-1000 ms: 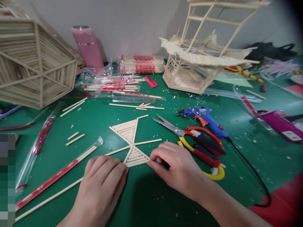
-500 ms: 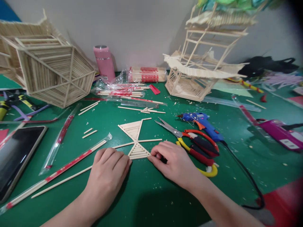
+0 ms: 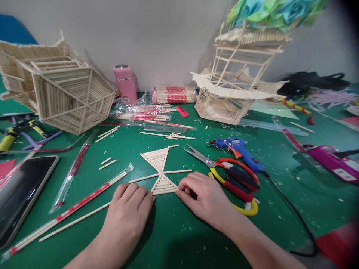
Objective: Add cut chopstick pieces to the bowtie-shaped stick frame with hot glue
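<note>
A flat panel of glued wooden sticks [image 3: 159, 170], shaped like two triangles meeting at a crossing of long sticks, lies on the green table [image 3: 179, 231]. My left hand [image 3: 127, 213] rests palm down, its fingertips against the near triangle's left corner. My right hand [image 3: 203, 196] has its fingertips pinched at the near triangle's right corner. Just right of that hand lie red-handled scissors [image 3: 224, 168] and yellow-handled cutters [image 3: 244, 203].
A blue glue gun [image 3: 238, 147] with a black cord lies beyond the scissors. Wrapped chopsticks [image 3: 84, 198], loose sticks, a phone [image 3: 22, 190], a pink bottle [image 3: 125, 84], a hexagonal stick frame [image 3: 64, 99] and a stick tower [image 3: 232, 86] surround the work area.
The view has tilted up and pulled back, showing the phone and more of the tower. Both hands stay at the near triangle's corners.
</note>
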Demonstrator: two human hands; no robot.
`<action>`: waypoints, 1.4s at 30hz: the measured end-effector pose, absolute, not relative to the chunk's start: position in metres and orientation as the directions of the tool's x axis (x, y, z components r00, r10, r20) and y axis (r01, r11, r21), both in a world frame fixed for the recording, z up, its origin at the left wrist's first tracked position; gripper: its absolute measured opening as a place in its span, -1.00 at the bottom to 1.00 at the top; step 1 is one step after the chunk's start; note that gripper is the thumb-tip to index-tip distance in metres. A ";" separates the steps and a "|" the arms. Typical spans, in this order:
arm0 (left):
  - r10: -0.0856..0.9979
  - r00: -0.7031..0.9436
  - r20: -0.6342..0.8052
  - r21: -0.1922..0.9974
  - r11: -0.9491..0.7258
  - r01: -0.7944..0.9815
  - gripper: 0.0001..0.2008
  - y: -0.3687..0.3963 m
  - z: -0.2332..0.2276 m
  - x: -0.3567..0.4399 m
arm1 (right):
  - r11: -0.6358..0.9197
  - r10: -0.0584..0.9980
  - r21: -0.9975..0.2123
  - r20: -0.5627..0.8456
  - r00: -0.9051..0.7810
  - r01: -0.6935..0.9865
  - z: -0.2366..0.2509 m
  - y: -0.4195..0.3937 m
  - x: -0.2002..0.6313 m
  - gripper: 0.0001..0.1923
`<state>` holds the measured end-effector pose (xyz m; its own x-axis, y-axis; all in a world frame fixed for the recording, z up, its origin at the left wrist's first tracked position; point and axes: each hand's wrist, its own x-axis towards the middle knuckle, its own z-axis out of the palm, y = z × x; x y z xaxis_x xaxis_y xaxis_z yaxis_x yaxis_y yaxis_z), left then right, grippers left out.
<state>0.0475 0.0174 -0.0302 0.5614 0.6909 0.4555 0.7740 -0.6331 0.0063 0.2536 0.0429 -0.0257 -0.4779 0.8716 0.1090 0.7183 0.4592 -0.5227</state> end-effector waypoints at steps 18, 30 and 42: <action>0.554 0.704 0.445 -0.234 -0.687 0.688 -0.68 0.019 -0.024 0.051 | 0.459 0.873 -0.556 0.134 -0.470 0.693 -0.028 0.044 0.255 -0.82; 0.568 0.679 0.465 -0.172 -0.694 0.699 -0.65 0.019 -0.024 0.055 | 0.465 0.869 -0.567 0.144 -0.474 0.680 -0.028 0.044 0.255 -0.82; 0.598 0.655 0.462 -0.108 -0.695 0.711 -0.66 0.020 -0.028 0.049 | 0.441 0.883 -0.571 0.137 -0.449 0.692 -0.030 0.043 0.254 -0.85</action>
